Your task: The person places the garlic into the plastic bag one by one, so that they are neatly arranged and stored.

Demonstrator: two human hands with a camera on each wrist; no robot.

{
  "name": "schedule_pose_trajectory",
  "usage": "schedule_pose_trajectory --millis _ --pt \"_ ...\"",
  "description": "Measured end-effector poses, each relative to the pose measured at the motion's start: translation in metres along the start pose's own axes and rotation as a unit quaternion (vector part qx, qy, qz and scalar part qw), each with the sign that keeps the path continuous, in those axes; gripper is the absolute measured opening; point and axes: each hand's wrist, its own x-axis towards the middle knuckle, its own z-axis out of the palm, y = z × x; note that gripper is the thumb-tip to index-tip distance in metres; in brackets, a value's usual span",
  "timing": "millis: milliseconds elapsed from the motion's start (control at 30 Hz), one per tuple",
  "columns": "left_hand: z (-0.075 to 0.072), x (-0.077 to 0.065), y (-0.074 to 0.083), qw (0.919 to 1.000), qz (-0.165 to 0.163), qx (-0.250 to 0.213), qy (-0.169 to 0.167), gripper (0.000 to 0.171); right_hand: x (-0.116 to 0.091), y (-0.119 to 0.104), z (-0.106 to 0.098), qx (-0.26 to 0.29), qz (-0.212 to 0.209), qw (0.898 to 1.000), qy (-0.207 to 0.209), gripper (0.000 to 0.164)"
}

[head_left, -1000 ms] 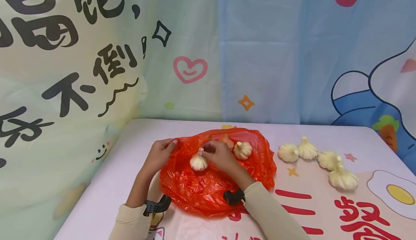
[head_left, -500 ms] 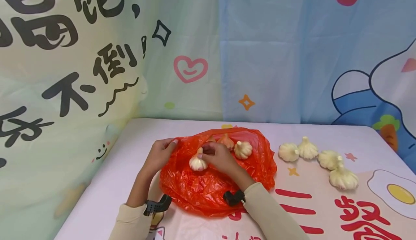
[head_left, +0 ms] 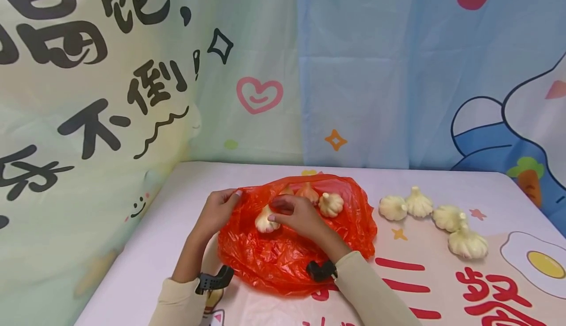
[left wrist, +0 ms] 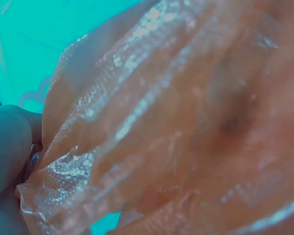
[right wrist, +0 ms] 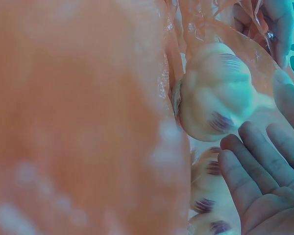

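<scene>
A red plastic bag (head_left: 278, 264) lies spread on the table, its mouth held up at the left. My left hand (head_left: 219, 209) pinches the bag's left rim; in the left wrist view the film (left wrist: 132, 112) covers most of the picture beside the thumb (left wrist: 10, 147). A garlic bulb (head_left: 267, 220) sits in the bag's mouth. Right beside it is my right hand (head_left: 302, 216), with thumb and fingers apart. In the right wrist view the fingers (right wrist: 259, 171) are loosely spread, clear of the purple-streaked bulb (right wrist: 213, 93). Another garlic bulb (head_left: 330, 204) lies behind the right hand.
An orange-tinted bulb (head_left: 308, 193) shows at the bag's back edge. To the right, several loose garlic bulbs (head_left: 467, 242) lie in a slanting row on the printed tablecloth (head_left: 411, 277). A printed curtain (head_left: 353, 70) hangs behind the table.
My right thumb and fingers have parted from the garlic bulb's stem. The bulb has settled slightly to the left, tilted. My left hand has stayed on the bag's rim.
</scene>
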Motion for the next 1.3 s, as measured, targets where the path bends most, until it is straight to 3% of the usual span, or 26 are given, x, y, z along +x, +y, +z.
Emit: schedule_pose_trajectory --millis 533,1300 --pt "-0.002 0.000 0.000 1.0000 0.003 0.007 0.000 0.033 -0.014 -0.016 -0.021 -0.039 -0.021 0.999 -0.008 0.044" --pt "-0.003 0.000 0.000 1.0000 0.004 0.006 0.003 0.034 -0.048 -0.034 -0.055 -0.081 -0.005 0.996 -0.025 0.038"
